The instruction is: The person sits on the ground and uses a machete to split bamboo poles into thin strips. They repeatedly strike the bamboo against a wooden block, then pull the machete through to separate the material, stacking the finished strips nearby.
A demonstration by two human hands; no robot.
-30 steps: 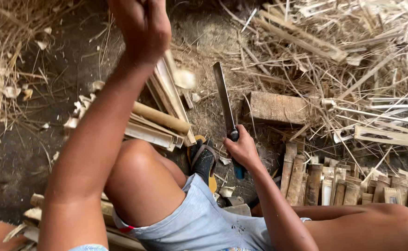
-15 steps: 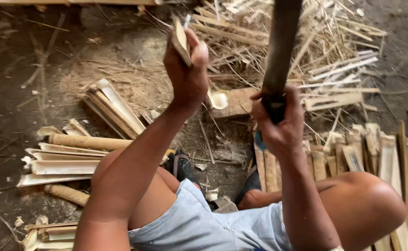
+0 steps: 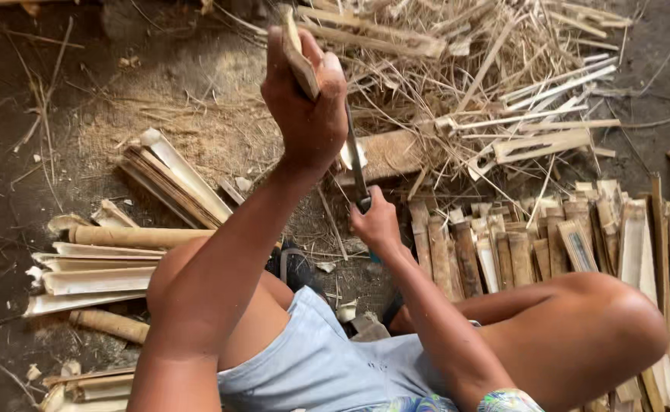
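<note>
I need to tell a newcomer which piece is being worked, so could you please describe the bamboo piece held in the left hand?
Start from the big heap of pale bamboo slivers at the top of the view. In front of its left edge the raised left hand grips a short flat tan bamboo slat. Unlike the split pieces lying on the ground, it is held upright in the air, with a long knife blade against it.

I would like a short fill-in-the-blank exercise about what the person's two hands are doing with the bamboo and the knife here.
1. The left hand holds a strip of ____ upright.
2. The right hand grips the handle of a ____.
3. The knife blade points ____, beside the bamboo strip.
4. Cut bamboo pieces lie in a row on the ____.

Missing words: bamboo; knife; up; ground
</note>
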